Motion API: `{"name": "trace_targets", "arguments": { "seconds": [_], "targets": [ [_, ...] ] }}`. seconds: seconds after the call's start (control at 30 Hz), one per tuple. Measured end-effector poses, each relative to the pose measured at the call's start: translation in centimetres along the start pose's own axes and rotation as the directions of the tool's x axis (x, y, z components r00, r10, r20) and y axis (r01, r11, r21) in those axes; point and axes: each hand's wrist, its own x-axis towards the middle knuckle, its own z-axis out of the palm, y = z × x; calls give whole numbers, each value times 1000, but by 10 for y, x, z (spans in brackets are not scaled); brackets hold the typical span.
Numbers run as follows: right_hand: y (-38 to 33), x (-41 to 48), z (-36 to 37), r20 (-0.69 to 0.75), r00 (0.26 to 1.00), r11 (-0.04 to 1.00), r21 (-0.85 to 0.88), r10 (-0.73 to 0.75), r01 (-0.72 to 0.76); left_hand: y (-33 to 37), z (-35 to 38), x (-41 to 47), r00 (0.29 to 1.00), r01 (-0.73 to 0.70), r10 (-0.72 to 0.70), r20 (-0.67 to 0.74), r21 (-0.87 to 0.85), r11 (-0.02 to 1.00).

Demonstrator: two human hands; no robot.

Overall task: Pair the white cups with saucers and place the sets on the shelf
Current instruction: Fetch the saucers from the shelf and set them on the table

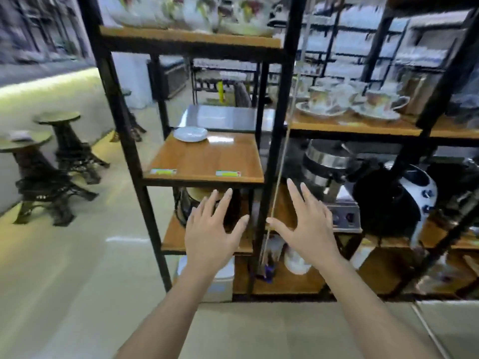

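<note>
Head view, blurred. We list: left hand and right hand, both empty with fingers spread, raised before the black-framed shelf unit. White saucers, stacked at the back left corner of the wooden shelf board; the board's remainder bare to its front edge. Patterned cups, right-hand bay.

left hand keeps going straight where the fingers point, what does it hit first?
Likely the dark pot on the shelf under the wooden board; the left hand is open, fingers aimed at it. Depth is unclear, so the board's front edge could come first.
</note>
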Motion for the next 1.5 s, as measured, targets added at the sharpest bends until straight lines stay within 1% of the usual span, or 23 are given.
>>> {"name": "trace_targets", "arguments": {
  "seconds": [0.2, 0.3, 0.47, 0.6, 0.7, 0.73, 0.8, 0.87, 0.9, 0.93, 0.97, 1.0, 1.07, 1.1, 1.13, 1.17, 1.2, 1.27, 1.33, 1.43, 1.5],
  "targets": [
    [-34, 89, 68, 51, 996, 990, 125, -74, 68, -62, 1, 69, 996, 63, -56, -66, 112, 992],
    [-40, 141, 98, 73, 993, 979, 190, -92, 77, -86, 16, 112, 993, 97, -90, -77, 95, 991],
    [-49, 239, 140, 62, 992, 976, 197, -107, 93, -125, 40, 201, 985, 167, -165, -42, 64, 984],
    [-59, 300, 168, 79, 993, 975, 211, -83, 65, -157, 50, 258, 953, 302, -301, 30, -69, 951],
    [-71, 329, 191, 96, 990, 970, 229, -107, 82, -182, 60, 292, 928, 372, -370, 49, -198, 907],
    [-75, 338, 199, 125, 988, 969, 238, -92, 61, -192, 64, 304, 919, 391, -388, 64, -255, 884],
    [-81, 356, 214, 188, 982, 971, 237, -15, -31, -209, 73, 327, 906, 422, -399, 141, -392, 818],
    [-87, 376, 224, 247, 965, 948, 279, 84, -154, -224, 82, 352, 883, 465, -412, 224, -530, 709],
    [-90, 385, 227, 288, 948, 912, 336, 137, -234, -230, 86, 363, 865, 497, -429, 261, -564, 659],
    [-92, 394, 231, 332, 926, 856, 411, 181, -314, -236, 89, 373, 846, 526, -445, 293, -592, 611],
    [-93, 402, 236, 377, 902, 783, 487, 211, -386, -242, 91, 383, 828, 549, -451, 332, -639, 538],
    [-94, 411, 241, 421, 877, 704, 549, 231, -450, -248, 93, 394, 810, 570, -443, 383, -691, 445],
    [-95, 428, 251, 501, 823, 567, 609, 268, -555, -256, 94, 412, 770, 608, -404, 493, -760, 231],
    [-94, 435, 256, 536, 795, 509, 619, 282, -598, -259, 95, 418, 745, 620, -412, 525, -773, 135],
    [-93, 442, 259, 568, 770, 446, 632, 291, -634, -265, 97, 423, 703, 639, -442, 556, -768, 50],
    [-91, 447, 263, 591, 753, 381, 651, 290, -657, -270, 101, 427, 665, 649, -476, 576, -761, -13],
    [-89, 453, 267, 607, 742, 314, 673, 284, -670, -275, 104, 432, 635, 657, -496, 592, -752, -55],
    [-85, 466, 273, 645, 720, 188, 698, 255, -691, -279, 108, 442, 617, 637, -502, 606, -759, -134],
    [-83, 476, 279, 682, 695, 90, 696, 228, -713, -281, 108, 451, 602, 620, -504, 620, -760, -195],
    [-84, 488, 287, 715, 663, -32, 685, 220, -728, -279, 113, 460, 618, 622, -484, 620, -762, -180],
    [-86, 493, 292, 723, 658, -64, 682, 209, -729, -278, 118, 466, 621, 631, -471, 627, -756, -175]
  ]
}}
